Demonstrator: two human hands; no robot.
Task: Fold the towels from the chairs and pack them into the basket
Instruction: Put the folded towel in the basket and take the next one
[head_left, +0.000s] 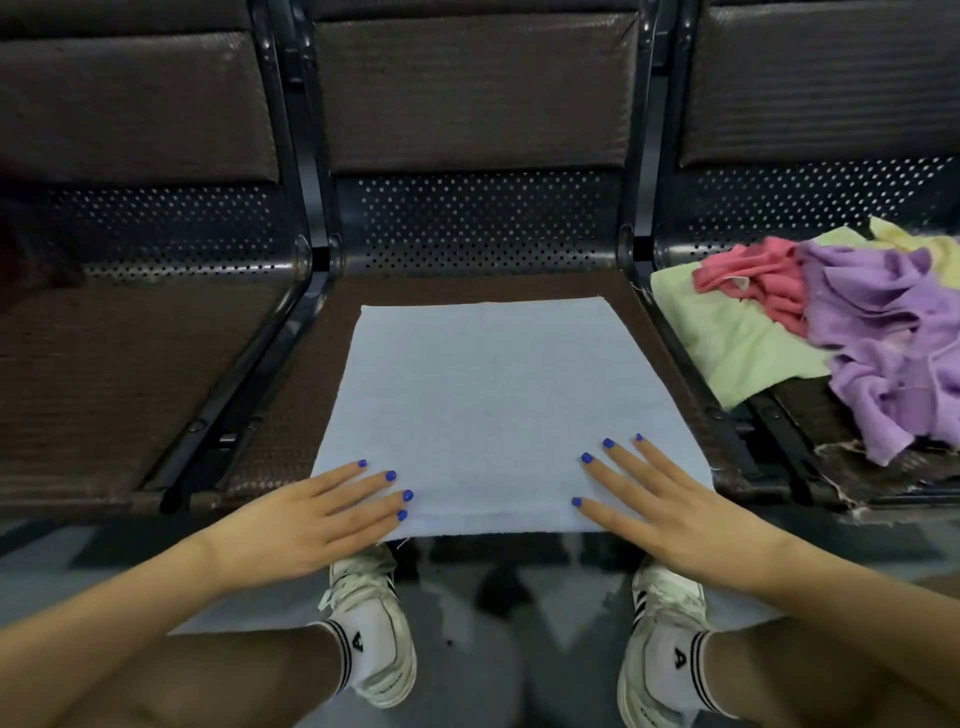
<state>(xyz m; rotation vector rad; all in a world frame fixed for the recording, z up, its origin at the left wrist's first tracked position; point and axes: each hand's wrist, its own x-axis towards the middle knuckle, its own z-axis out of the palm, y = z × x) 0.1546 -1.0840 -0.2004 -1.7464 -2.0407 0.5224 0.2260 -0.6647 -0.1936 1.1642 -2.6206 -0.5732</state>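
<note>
both hands (332, 512) (657, 501) press flat on the blue towel (498, 395).

Middle chair seat (291, 415), blue towel (498, 405) flat, right seat (789, 431), towel heap (857, 322)

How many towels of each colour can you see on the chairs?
Light blue towel, flat on the middle seat: 1
Green towel: 1
Pink towel: 1
Purple towels, bunched, at least: 1
Pale yellow towel, cut off by the frame's edge: 1
Total: at least 5
</note>
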